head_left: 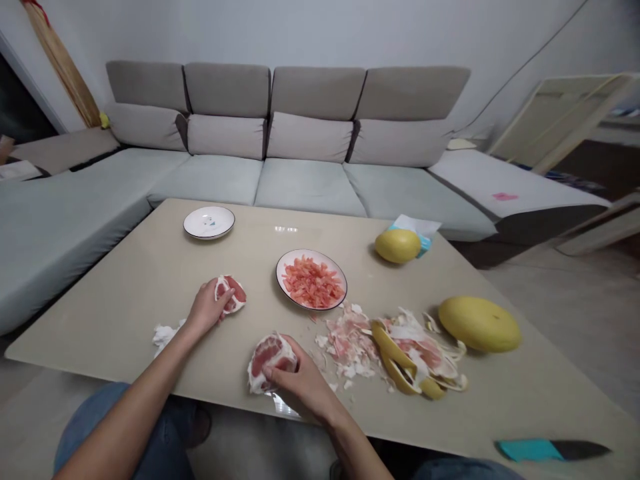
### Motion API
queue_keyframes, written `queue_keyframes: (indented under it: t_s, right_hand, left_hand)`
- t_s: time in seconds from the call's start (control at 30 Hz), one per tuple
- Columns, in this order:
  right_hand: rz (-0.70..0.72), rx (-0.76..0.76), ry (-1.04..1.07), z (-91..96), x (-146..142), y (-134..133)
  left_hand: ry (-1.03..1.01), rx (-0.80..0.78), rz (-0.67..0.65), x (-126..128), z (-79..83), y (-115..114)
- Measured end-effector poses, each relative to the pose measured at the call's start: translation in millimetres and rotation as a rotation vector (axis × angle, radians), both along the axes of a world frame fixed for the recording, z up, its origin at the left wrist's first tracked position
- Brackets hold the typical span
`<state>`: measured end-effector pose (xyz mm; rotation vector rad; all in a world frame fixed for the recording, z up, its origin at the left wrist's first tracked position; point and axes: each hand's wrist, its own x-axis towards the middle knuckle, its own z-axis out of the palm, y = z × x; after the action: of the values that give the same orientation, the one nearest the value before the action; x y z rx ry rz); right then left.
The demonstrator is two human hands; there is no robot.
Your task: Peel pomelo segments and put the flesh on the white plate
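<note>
My left hand (204, 311) rests on the beige table (150, 280) with its fingers closed round a peeled pink pomelo chunk (233, 293). My right hand (300, 381), near the table's front edge, grips a second, larger pomelo chunk (266, 359). Just beyond both hands stands a white plate (336, 275) heaped with pink pomelo flesh (311, 283). A pile of white pith and membrane scraps (350, 343) lies right of my right hand, with yellow peel pieces (405, 363) beside it.
Two whole yellow pomelos (479, 324) (397, 245) sit at the right, the farther one against a tissue pack (420, 230). An empty white plate (209, 222) stands at the back left. A teal-handled knife (553, 450) lies front right. Pith scraps (164, 335) lie beside my left wrist. A grey sofa (300, 173) surrounds the table.
</note>
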<state>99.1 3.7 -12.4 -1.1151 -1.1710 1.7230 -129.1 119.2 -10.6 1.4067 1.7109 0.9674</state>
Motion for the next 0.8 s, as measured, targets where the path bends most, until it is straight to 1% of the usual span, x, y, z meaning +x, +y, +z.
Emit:
queue_keyframes:
  t_s: [0.1, 0.17, 0.2, 0.23, 0.27, 0.3, 0.37, 0.4, 0.43, 0.5, 0.57, 0.6, 0.67, 0.73, 0.8]
  right_hand:
    - [-0.068, 0.014, -0.044, 10.0, 6.4, 0.3]
    - [-0.112, 0.056, -0.089, 17.8, 11.9, -0.7]
    - [-0.146, 0.097, -0.121, 21.2, 14.5, -1.6]
    - [-0.183, 0.151, -0.161, 23.7, 16.9, -3.0]
    - [-0.224, 0.215, -0.210, 25.4, 19.0, -4.6]
    - [-0.267, 0.284, -0.265, 26.0, 20.7, -6.5]
    - [-0.327, 0.428, -0.372, 24.7, 23.2, -10.8]
    - [-0.336, 0.506, -0.423, 23.1, 24.3, -12.9]
    - [-0.329, 0.590, -0.472, 21.2, 25.6, -14.9]
    - [-0.261, 0.757, -0.558, 17.0, 29.8, -18.6]
    - [-0.162, 0.869, -0.610, 13.7, 36.7, -21.6]
    - [-0.122, 0.892, -0.618, 13.0, 40.9, -22.8]
    - [-0.084, 0.869, -0.599, 13.9, 49.7, -24.6]
    - [-0.077, 0.768, -0.543, 17.8, 57.9, -24.9]
    - [-0.087, 0.636, -0.465, 23.3, 64.5, -23.2]
  left_hand:
    - [0.128, 0.103, 0.061, -2.2, 15.5, -10.2]
    - [0.177, 0.162, 0.074, 2.2, 25.8, -23.3]
    - [0.202, 0.206, 0.052, 7.0, 30.0, -32.1]
    - [0.155, 0.204, -0.021, 13.7, 33.2, -42.4]
    - [0.036, 0.150, -0.108, 22.1, 35.5, -53.9]
    - [-0.141, 0.033, -0.213, 32.1, 36.9, -66.3]
    - [-0.546, -0.273, -0.420, 55.0, 37.8, -91.0]
    - [-0.714, -0.376, -0.500, 66.8, 37.9, -102.1]
    - [-0.857, -0.431, -0.553, 78.1, 37.9, -111.5]
    - [-1.102, -0.454, -0.531, 97.5, 37.9, -124.1]
    - [-1.211, -0.441, -0.427, 111.0, 37.1, -128.2]
    - [-1.225, -0.434, -0.374, 115.6, 36.1, -127.7]
    - [-1.193, -0.416, -0.300, 121.6, 32.6, -123.7]
    - [-1.115, -0.354, -0.268, 125.6, 27.9, -117.7]
    - [-1.030, -0.247, -0.259, 129.1, 22.9, -111.8]
